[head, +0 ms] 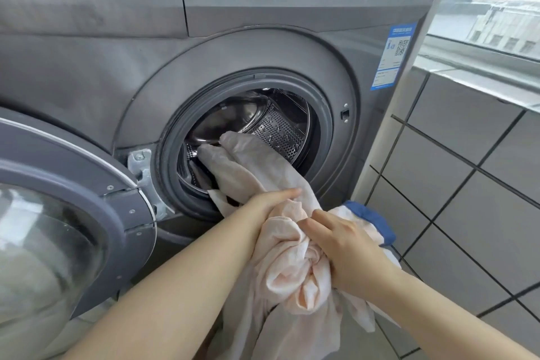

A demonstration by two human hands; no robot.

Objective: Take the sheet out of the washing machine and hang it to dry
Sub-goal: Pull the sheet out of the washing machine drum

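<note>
A pale pink sheet (292, 266) trails out of the drum (274, 126) of a grey front-loading washing machine (122, 61) and hangs bunched below the opening. My left hand (270, 203) grips the sheet just under the door seal, its fingers buried in the cloth. My right hand (342, 242) grips the bunched folds a little lower and to the right. Part of the sheet still lies inside the drum. A blue edge of cloth (371, 218) shows behind my right hand.
The machine's round door (58, 213) stands swung open at the lower left, close to my left forearm. A grey tiled wall (467, 184) runs along the right, with a window ledge (482, 67) above it.
</note>
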